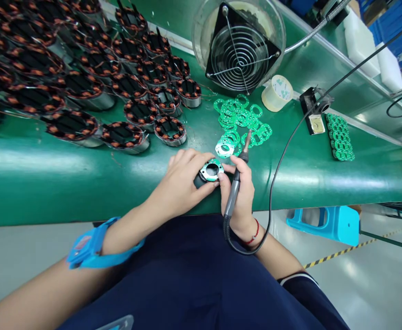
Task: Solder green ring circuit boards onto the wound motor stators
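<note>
My left hand [180, 183] grips a small motor stator [210, 171] with a green ring circuit board on top, at the near edge of the green bench [49, 178]. My right hand [240, 192] holds a soldering iron [237, 183] like a pen, its tip pointing up and away over the bench, while the fingertips touch the stator's right side. A black cable [283, 156] runs from the iron across the bench. A blue wrist strap [94, 245] circles my left wrist.
Several wound stators [125, 135] crowd the bench's left and far side. Loose green ring boards [242, 121] lie just beyond my hands, more stacked at right [340, 137]. A fan [242, 48], tape roll [277, 93] and iron stand [312, 114] sit behind. Blue stool [327, 222] on floor.
</note>
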A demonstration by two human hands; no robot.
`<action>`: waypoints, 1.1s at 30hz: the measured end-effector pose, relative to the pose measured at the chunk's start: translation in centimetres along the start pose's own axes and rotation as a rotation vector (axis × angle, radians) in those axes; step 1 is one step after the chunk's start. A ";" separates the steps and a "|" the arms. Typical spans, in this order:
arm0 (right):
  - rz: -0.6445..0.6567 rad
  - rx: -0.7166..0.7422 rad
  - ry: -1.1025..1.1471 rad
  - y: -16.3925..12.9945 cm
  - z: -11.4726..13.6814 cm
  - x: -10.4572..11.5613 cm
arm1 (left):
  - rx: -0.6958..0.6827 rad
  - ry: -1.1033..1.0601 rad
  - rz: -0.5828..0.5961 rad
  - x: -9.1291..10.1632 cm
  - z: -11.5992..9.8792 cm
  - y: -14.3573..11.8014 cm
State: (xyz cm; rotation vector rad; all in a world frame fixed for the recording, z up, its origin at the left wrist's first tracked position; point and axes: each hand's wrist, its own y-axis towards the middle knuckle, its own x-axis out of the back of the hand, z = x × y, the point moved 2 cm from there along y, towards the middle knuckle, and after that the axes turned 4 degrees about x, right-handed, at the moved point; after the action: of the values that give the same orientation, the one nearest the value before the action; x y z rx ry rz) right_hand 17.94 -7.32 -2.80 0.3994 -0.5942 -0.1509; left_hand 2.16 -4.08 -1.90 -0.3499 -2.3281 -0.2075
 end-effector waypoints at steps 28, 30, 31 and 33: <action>0.109 0.092 0.093 2.1 -1.0 1.5 | -0.048 -0.082 0.025 0.3 -0.2 -0.1; 0.005 0.087 0.125 2.6 -1.2 2.1 | -0.111 0.001 0.027 -0.1 -0.6 -0.3; -0.040 0.093 0.134 2.8 -1.3 2.4 | -0.137 0.024 0.006 -0.2 -0.6 -0.7; -0.097 0.107 0.139 3.2 -1.5 2.8 | -0.156 0.042 -0.061 0.3 -0.2 -2.2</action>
State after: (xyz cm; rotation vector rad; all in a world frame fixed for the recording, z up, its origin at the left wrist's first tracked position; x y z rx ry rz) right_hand 21.16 -4.58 -1.18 0.5388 -0.4470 -0.1835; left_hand 1.36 -6.17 -1.63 -0.3479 -2.2890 -0.4235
